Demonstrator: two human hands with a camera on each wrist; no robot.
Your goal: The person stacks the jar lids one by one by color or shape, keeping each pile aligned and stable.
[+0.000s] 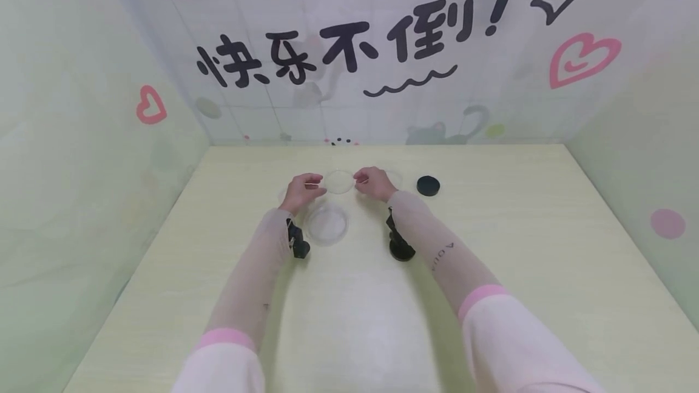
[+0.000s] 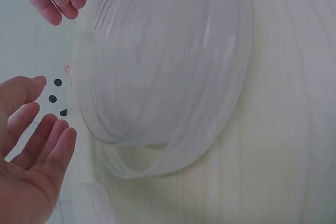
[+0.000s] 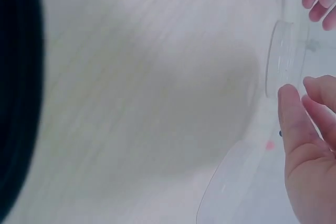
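Finding a clear round dish (image 1: 340, 181) far out on the pale table (image 1: 349, 326), midway between both hands. Showing a low, see-through side in the right wrist view. Flanked on one side by the left hand (image 1: 303, 191), with thumb and fingers apart and gripping nothing visible. Flanked on the other by the right hand (image 1: 374, 182), with thumb and fingers likewise parted and the thumb tip overlapping the rim in its wrist view; unable to tell touching from just beside.

Closer in, filling the space between the wrists with a nearer clear dish (image 1: 326, 223), double-rimmed; unable to say whether one piece or two. Making out, partly screened by the right hand, a third clear dish (image 1: 394, 179); past the left hand, only a faint clear edge (image 1: 282, 193).

Farther right, noting a black disc (image 1: 428, 185) flat on the table, apart from the clear ware. Under the right wrist, seeing a dark round piece (image 1: 402, 251); unable to tell whether worn or lying on the table. Wearing a small black device (image 1: 298, 242) at the left wrist and greyish sleeves (image 1: 248, 278) with pink bands (image 1: 486, 297). Facing, behind the table, a white backdrop (image 1: 338, 120) with black lettering (image 1: 349, 47).
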